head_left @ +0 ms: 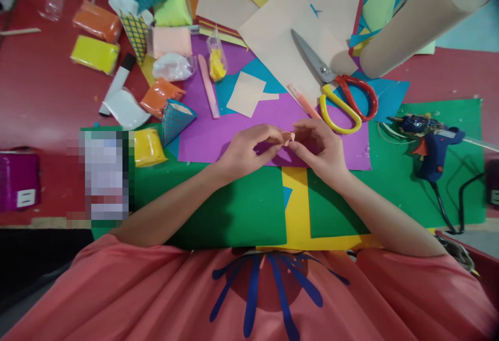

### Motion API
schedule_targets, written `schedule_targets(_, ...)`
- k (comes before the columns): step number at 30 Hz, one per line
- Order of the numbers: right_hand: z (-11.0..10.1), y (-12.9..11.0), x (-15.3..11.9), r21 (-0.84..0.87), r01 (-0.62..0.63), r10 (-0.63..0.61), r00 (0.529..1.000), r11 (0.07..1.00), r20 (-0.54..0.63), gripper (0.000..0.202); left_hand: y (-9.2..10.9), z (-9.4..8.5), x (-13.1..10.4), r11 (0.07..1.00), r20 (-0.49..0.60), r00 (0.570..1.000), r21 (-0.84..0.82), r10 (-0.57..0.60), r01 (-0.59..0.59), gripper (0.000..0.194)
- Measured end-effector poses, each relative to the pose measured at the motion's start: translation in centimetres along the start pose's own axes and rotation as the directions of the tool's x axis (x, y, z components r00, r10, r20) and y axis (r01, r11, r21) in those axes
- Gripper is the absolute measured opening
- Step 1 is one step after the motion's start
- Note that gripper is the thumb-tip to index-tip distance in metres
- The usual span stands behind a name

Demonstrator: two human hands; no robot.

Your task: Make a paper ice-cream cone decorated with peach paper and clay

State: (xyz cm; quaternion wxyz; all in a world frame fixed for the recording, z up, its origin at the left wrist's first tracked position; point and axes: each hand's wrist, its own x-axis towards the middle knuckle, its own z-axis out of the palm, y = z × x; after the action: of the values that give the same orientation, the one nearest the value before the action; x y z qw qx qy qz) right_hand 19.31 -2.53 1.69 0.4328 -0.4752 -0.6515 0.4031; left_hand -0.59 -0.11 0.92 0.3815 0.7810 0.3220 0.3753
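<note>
Between my two hands is a small peach ridged piece; whether it is pleated paper or shaped clay I cannot tell. My left hand pinches its left side between thumb and fingers. On the other side, the thumb and fingertips of my right hand close on it too. Both hands are over the purple sheet. Just beyond my right hand lie a peach-coloured stick tool and scissors with one red and one yellow handle. A cut peach paper piece lies farther off, ahead of my left hand.
Several clay packets, such as a yellow one, and patterned cones crowd the left. A blue glue gun with its cord rests on a green sheet at right. Behind it slants a big paper roll. Peach sheets lie at the back.
</note>
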Motion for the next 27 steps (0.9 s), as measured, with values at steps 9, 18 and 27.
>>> schedule_targets(9, -0.02, -0.27, 0.08, 0.045, -0.029, 0.025, 0.996, 0.999, 0.084, 0.029, -0.22, 0.1, -0.56, 0.994, -0.016, 0.998, 0.087, -0.06, 0.061, 0.013)
schedule_targets(18, 0.06, -0.23, 0.14, 0.088, -0.083, 0.066, 0.982, 0.993, 0.176, 0.017, -0.45, 0.26, -0.39, 0.998, -0.116, 0.993, -0.054, -0.024, 0.017, 0.023)
schedule_targets(27, 0.07, -0.08, 0.05, 0.147, -0.158, 0.127, 0.971, 0.977, 0.201, 0.029, -0.23, 0.19, 0.08, 1.0, -0.084, 0.996, -0.015, 0.005, -0.006, 0.02)
